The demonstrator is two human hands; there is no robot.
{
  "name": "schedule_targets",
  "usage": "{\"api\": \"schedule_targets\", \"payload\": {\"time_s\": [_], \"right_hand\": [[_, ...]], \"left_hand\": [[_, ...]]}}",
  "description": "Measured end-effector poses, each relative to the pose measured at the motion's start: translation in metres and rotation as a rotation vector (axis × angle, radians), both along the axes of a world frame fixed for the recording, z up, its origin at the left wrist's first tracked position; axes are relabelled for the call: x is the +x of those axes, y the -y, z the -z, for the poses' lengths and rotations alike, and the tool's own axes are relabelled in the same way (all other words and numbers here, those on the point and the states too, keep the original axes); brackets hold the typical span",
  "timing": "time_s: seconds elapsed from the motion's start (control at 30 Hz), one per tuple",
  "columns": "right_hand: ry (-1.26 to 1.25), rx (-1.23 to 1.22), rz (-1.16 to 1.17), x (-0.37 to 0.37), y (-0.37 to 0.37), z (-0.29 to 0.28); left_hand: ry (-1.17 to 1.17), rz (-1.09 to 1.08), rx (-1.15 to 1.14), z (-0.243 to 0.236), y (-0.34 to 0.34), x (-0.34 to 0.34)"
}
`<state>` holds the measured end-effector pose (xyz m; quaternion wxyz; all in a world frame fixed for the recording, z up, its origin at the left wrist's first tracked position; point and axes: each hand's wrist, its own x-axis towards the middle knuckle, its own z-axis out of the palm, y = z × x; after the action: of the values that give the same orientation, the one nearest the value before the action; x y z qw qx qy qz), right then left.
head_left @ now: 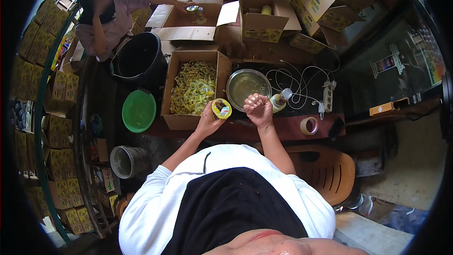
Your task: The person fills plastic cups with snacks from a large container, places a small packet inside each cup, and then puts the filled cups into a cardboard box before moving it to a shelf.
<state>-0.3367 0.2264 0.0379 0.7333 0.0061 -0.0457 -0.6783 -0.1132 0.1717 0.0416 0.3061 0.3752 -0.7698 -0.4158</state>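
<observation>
My left hand (207, 122) is wrapped round a small round container with a yellow-rimmed top (222, 108), its top turned up toward me. My right hand (259, 109) is raised beside it, fingers curled in; whether anything small is in them I cannot make out. Just beyond my right hand stands a metal bowl (232, 86) with pale liquid in it. A bottle with a whitish cap (286, 94) stands right of that hand. Left of the bowl, an open cardboard box (222, 73) holds a heap of yellow-green printed strips (194, 87).
A green basin (138, 111), a black bucket (137, 56) and a grey bucket (127, 161) are on the left. Tape (309, 126), a power strip (327, 97) and loose white cables lie right. Across the table, a person (108, 16) reaches into an open carton (188, 33).
</observation>
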Motion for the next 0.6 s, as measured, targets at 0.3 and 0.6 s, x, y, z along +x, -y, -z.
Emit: {"api": "schedule_targets", "payload": {"time_s": [0.3, 0.6], "right_hand": [[-0.938, 0.321, 0.054, 0.008, -0.007, 0.006], [-2.153, 0.072, 0.195, 0.037, -0.002, -0.041]], "left_hand": [[0.058, 0.019, 0.136, -0.018, -0.007, -0.015], [0.128, 0.093, 0.113, -0.021, -0.013, -0.027]]}}
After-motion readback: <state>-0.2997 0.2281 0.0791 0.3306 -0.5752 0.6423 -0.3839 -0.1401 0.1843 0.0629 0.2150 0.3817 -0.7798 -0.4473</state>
